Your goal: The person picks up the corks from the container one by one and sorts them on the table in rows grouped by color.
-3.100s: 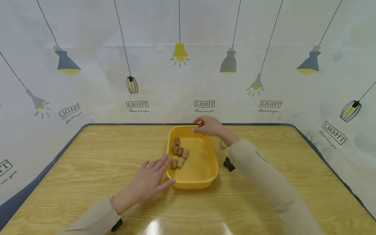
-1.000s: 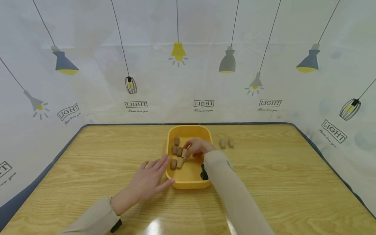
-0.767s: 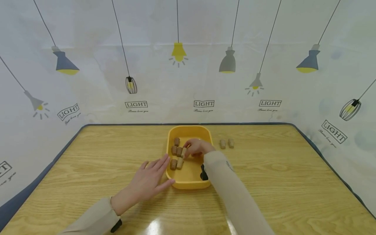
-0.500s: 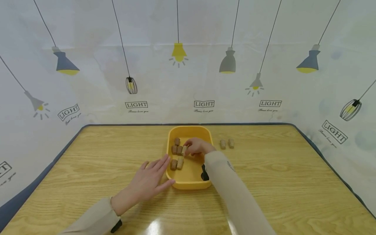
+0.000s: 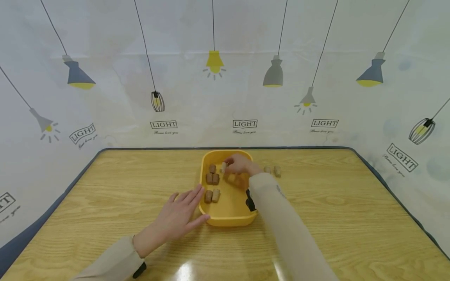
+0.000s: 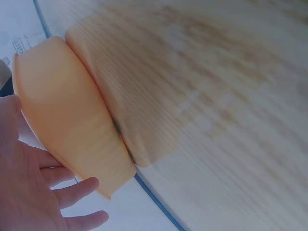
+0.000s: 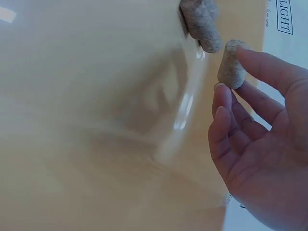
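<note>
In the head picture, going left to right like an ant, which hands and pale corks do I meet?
Left hand, front pale cork in the yellow bin, pinched pale cork, right hand, partly hidden pale cork, rightmost pale cork.

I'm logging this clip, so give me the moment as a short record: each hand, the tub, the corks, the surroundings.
Left hand: against the left side of the tub
Right hand: pinches a pale cork over the tub
In tub: four brown corks, one loose pale cork
Outside tub: two pale corks to its right
Surface: wooden table
Behind: backdrop printed with lamps and "LIGHT"
</note>
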Available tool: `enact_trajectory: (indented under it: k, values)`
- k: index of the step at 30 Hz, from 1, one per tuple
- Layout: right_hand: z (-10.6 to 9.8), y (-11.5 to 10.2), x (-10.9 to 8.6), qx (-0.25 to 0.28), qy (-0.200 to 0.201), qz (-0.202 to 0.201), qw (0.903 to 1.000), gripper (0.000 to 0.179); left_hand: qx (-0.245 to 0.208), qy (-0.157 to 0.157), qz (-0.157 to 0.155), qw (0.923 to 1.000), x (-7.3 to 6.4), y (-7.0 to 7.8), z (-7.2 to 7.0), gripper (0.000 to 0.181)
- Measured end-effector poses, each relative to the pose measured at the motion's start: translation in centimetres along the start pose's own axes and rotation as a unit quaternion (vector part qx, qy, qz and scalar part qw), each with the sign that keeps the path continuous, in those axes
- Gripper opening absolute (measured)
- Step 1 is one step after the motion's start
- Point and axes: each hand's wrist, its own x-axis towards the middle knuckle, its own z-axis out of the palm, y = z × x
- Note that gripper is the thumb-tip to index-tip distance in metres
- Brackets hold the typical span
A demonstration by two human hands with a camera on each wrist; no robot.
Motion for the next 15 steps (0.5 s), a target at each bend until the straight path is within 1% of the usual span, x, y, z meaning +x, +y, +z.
enact_trajectory:
  k: [8,13,15]
  values:
    - [-2.2,-0.6,-0.1,-0.020,0.007,-0.017,0.9996,0.042,-0.006,-0.007,-0.006,0.9999,0.0,0.0,-0.3,0.074]
    - [-3.7,-1.1,-0.8,-0.061,0.007,-0.041,0.9973,0.042,-0.001,-0.010,-0.006,0.9999,0.0,0.1,-0.2,0.075]
    - [-4.3,-1.2,-1.1,-0.084,0.009,-0.058,0.9947,0.043,0.001,-0.008,-0.006,1.0000,0.0,0.1,-0.1,0.075]
